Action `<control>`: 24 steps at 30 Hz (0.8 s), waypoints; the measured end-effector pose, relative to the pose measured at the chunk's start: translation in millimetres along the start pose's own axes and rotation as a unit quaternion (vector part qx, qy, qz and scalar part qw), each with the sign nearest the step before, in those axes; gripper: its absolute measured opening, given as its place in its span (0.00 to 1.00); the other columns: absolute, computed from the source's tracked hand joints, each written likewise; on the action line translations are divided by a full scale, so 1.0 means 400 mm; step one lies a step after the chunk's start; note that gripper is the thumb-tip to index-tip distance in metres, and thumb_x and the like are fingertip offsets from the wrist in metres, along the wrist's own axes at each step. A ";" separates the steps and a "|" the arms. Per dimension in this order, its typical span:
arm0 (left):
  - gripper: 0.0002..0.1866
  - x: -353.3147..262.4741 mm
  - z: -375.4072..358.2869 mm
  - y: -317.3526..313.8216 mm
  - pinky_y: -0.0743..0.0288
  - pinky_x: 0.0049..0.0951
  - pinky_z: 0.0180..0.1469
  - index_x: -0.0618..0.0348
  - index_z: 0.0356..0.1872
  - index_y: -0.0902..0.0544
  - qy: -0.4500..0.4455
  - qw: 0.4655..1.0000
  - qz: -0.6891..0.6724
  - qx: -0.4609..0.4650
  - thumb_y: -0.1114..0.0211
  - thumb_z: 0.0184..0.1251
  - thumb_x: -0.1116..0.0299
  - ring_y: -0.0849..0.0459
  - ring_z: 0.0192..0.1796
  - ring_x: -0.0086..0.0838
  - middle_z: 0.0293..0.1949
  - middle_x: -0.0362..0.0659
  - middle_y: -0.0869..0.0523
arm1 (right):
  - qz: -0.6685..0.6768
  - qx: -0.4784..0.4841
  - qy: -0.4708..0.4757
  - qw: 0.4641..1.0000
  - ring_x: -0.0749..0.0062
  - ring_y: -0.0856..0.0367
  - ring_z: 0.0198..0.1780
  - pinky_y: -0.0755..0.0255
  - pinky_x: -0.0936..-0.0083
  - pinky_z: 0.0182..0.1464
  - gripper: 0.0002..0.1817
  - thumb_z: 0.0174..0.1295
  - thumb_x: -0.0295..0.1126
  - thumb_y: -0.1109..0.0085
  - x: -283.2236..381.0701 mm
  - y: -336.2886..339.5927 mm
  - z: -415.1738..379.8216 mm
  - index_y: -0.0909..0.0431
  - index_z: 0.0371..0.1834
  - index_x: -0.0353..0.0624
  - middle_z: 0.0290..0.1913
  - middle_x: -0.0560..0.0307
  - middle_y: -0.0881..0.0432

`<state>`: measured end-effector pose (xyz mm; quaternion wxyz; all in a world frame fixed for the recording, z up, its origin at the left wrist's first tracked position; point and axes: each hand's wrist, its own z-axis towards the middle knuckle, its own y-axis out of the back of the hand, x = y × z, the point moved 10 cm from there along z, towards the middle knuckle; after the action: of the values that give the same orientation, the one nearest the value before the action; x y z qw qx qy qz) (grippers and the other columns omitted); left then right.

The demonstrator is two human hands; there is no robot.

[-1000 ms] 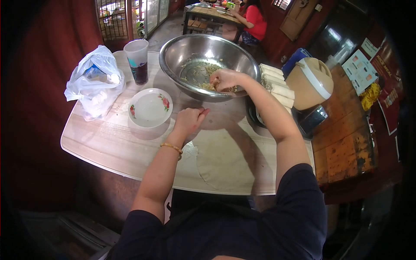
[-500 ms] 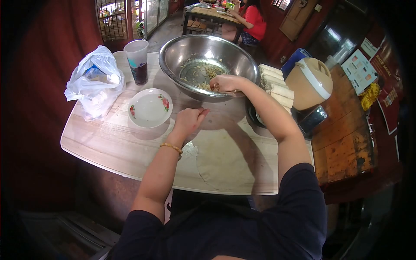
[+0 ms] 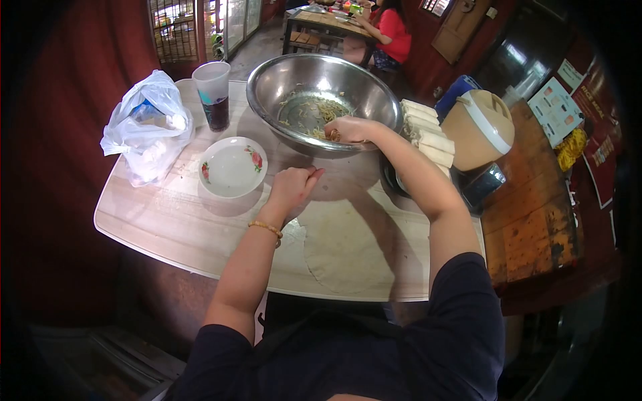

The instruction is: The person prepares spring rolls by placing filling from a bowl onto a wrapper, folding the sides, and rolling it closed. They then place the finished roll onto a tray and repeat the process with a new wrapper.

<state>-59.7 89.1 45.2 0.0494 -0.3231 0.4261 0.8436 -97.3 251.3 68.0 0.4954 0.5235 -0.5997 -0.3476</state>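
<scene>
My right hand [image 3: 348,129] reaches over the near rim of a large steel bowl [image 3: 271,110]. Its fingers are curled into some shredded vegetable filling [image 3: 331,109], pale green and yellowish, lying thinly on the bottom. Just in front of the bowl, my left hand [image 3: 292,184] is closed in a loose fist, low over the table, and nothing shows in it. A thin round wrapper sheet [image 3: 344,250] lies flat near the table's front edge, partly in my right arm's shadow. Rolled wrappers [image 3: 428,130] are stacked right of the bowl; my right forearm passes beside them.
To the left stand a white flowered bowl [image 3: 233,175], a plastic cup with dark drink [image 3: 215,110] and a white plastic bag [image 3: 150,134]. A tan jug [image 3: 478,130] and a dark phone-like object [image 3: 483,184] are at the right. A person in red [image 3: 391,33] sits behind.
Almost nothing differs. My right hand stays in the bowl with its fingers in the filling, and my left hand stays in place; the whole view has shifted very slightly.
</scene>
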 end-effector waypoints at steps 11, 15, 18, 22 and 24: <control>0.20 -0.005 -0.002 0.003 0.25 0.51 0.36 0.56 0.32 0.14 0.002 1.000 -0.005 0.005 0.45 0.72 0.51 0.16 0.32 0.54 0.25 0.55 0.16 | 0.017 -0.096 0.004 0.995 0.60 0.16 0.45 0.24 0.67 0.49 0.25 0.40 0.32 0.29 0.002 0.105 -0.017 0.18 0.47 0.42 0.42 0.48 0.14; 0.20 -0.003 0.001 0.002 0.25 0.51 0.36 0.56 0.32 0.14 -0.002 1.000 -0.010 0.000 0.45 0.72 0.51 0.16 0.32 0.54 0.25 0.54 0.16 | 0.019 -0.043 0.017 0.999 0.58 0.17 0.47 0.25 0.66 0.51 0.25 0.41 0.32 0.29 -0.006 0.035 -0.002 0.18 0.47 0.42 0.42 0.46 0.14; 0.20 -0.002 0.000 0.000 0.25 0.51 0.36 0.56 0.32 0.14 -0.008 1.000 -0.009 0.002 0.45 0.72 0.51 0.16 0.32 0.54 0.25 0.54 0.16 | 0.007 -0.032 0.009 0.999 0.56 0.16 0.48 0.24 0.65 0.51 0.26 0.40 0.32 0.28 0.005 0.014 0.007 0.18 0.48 0.42 0.44 0.45 0.14; 0.21 -0.002 0.001 -0.001 0.25 0.51 0.36 0.57 0.31 0.14 -0.004 1.000 -0.002 0.006 0.45 0.72 0.51 0.17 0.32 0.54 0.25 0.54 0.16 | -0.008 -0.045 0.017 0.999 0.56 0.15 0.48 0.24 0.65 0.51 0.27 0.39 0.33 0.27 0.014 0.048 -0.004 0.17 0.48 0.41 0.45 0.45 0.14; 0.21 -0.003 0.000 -0.001 0.25 0.51 0.36 0.57 0.30 0.14 -0.004 1.000 -0.007 0.007 0.45 0.72 0.51 0.17 0.32 0.54 0.25 0.55 0.16 | 0.003 -0.065 0.016 0.998 0.56 0.15 0.48 0.23 0.66 0.51 0.28 0.39 0.34 0.27 0.022 0.091 -0.013 0.17 0.48 0.41 0.45 0.45 0.14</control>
<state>-58.6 89.6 45.8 0.0593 -0.3229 0.4292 0.8415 -102.5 251.0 105.4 0.5391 0.4940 -0.5693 -0.3758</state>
